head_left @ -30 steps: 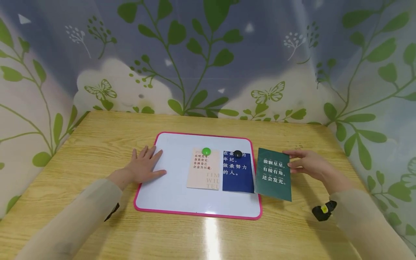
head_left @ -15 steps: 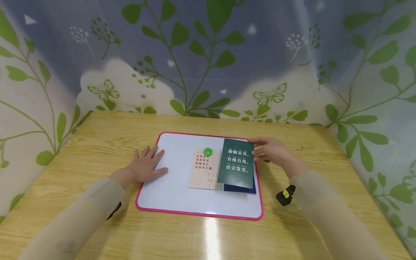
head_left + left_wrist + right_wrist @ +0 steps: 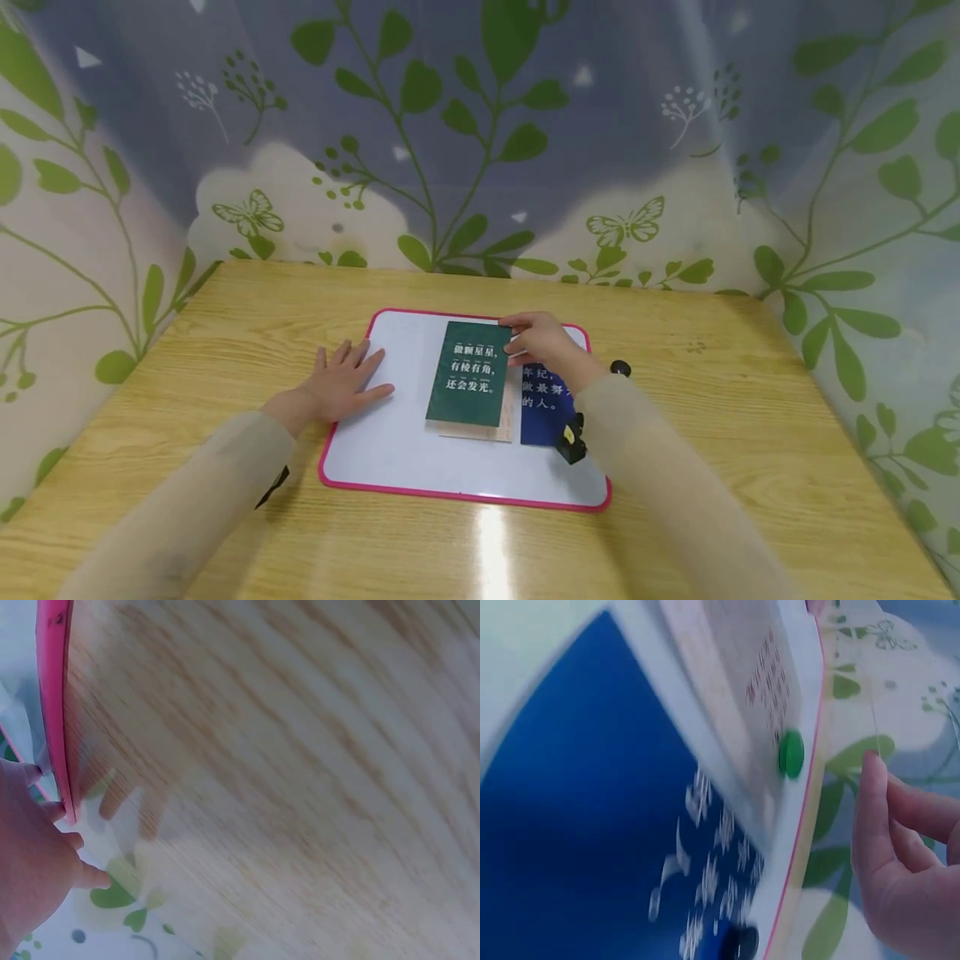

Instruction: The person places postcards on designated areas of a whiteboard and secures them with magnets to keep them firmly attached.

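Note:
A dark green card [image 3: 468, 375] with white writing is pinched at its right edge by my right hand [image 3: 551, 346]. It hangs over the whiteboard [image 3: 367, 458], covering most of a pale card [image 3: 727, 667] and hiding its green magnet [image 3: 792, 754] from the head view. To the right lies a blue card [image 3: 540, 408], partly behind my right hand and wrist; a black magnet [image 3: 747, 943] sits at its upper end. My left hand [image 3: 337, 387] rests with fingers spread across the board's pink left edge.
A black round magnet [image 3: 620, 367] lies on the wooden table [image 3: 697, 417], just right of the board. A leaf-patterned backdrop [image 3: 540, 192] rises behind the table and along both sides. A black device [image 3: 573, 440] is worn at my right wrist.
My right hand has carried the green card leftward, from beside the board's right edge, past the blue card, to over the pale card. My left hand has stayed at the board's left edge.

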The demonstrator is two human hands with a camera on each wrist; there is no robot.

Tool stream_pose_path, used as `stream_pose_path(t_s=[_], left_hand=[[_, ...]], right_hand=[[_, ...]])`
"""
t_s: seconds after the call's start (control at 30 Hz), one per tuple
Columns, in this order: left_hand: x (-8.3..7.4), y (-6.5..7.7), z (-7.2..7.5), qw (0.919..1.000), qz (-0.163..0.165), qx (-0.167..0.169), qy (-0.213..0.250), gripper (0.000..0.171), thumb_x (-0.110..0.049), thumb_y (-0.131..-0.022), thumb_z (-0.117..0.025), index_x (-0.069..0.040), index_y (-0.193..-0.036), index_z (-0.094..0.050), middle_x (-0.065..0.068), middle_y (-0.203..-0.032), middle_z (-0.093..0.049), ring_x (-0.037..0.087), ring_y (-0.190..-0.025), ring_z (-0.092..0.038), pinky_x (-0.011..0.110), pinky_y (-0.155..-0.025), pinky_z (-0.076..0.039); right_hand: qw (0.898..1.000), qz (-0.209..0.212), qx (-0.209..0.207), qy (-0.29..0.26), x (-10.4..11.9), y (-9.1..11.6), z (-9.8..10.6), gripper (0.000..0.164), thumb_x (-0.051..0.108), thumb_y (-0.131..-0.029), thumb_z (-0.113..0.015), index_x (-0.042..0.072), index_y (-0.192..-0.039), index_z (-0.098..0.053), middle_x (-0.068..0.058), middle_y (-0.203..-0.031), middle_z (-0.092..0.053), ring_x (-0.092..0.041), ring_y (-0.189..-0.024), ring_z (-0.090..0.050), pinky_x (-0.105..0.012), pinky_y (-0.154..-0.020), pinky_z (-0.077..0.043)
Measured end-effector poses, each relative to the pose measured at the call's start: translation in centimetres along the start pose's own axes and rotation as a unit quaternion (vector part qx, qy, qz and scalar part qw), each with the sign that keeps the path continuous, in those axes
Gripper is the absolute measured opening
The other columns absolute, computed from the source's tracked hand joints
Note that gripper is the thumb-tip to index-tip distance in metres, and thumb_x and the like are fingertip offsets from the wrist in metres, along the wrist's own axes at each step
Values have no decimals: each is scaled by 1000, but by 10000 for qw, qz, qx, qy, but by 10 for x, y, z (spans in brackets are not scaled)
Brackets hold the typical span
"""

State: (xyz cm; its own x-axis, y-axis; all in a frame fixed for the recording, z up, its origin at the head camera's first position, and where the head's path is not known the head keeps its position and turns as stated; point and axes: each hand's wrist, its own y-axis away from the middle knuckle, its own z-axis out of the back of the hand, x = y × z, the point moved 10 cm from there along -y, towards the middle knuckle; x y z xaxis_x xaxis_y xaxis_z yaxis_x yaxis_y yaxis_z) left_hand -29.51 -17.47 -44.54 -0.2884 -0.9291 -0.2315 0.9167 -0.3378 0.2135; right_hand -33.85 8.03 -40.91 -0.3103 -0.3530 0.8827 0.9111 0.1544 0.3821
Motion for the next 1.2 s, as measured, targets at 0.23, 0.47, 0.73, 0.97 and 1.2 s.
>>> stream_pose_path(t_s=[0.23, 0.47, 0.73, 0.97, 1.2], left_hand=[[1, -1, -1, 9999, 127, 11, 52, 80, -61, -91, -40, -10, -149, -22, 21, -155, -13, 48, -141, -5, 69, -107, 3], [-1, -1, -1, 10000, 37, -64, -24, 75, -56, -94, -39, -9, -149, -23, 22, -155, -15, 49, -140, -8, 71, -106, -2], [0, 0, 2, 9999, 28, -145, -22, 76, -57, -93, -39, -8, -149, -22, 22, -155, -16, 50, -140, -10, 71, -106, -3], [0, -1, 3, 9999, 100, -137, 29, 77, -55, -92, -42, -7, -149, -23, 23, -154, -16, 50, -140, -9, 70, -106, -3], [-9, -3, 6, 9995, -75, -295, 37, 77, -54, -92, -44, -6, -149, -22, 23, -155, -14, 49, -140, -8, 70, -107, -3]], right_hand=[[9999, 57, -112, 32, 6, -12, -35, 51, -13, -84, -58, 6, -131, -54, -6, -93, -42, -17, -76, -58, -26, -63, -56], [9991, 305, -92, 283, 13, -16, -57, 47, -10, -85, -56, 5, -129, -55, -9, -94, -44, -15, -62, -55, -33, -66, -56], [9781, 783, -268, 1910, 30, -14, -69, 44, 7, -89, -60, 9, -132, -53, -15, -118, -59, -21, -86, -64, -34, -76, -55], [9208, 966, -908, 3667, 45, -4, -46, 41, 30, -93, -55, 16, -132, -54, -7, -130, -58, -25, -117, -57, -42, -91, -48], [8923, 1265, -1164, 4174, 52, 8, -19, 46, 32, -92, -57, 12, -134, -52, -11, -136, -53, -33, -127, -47, -49, -103, -38]])
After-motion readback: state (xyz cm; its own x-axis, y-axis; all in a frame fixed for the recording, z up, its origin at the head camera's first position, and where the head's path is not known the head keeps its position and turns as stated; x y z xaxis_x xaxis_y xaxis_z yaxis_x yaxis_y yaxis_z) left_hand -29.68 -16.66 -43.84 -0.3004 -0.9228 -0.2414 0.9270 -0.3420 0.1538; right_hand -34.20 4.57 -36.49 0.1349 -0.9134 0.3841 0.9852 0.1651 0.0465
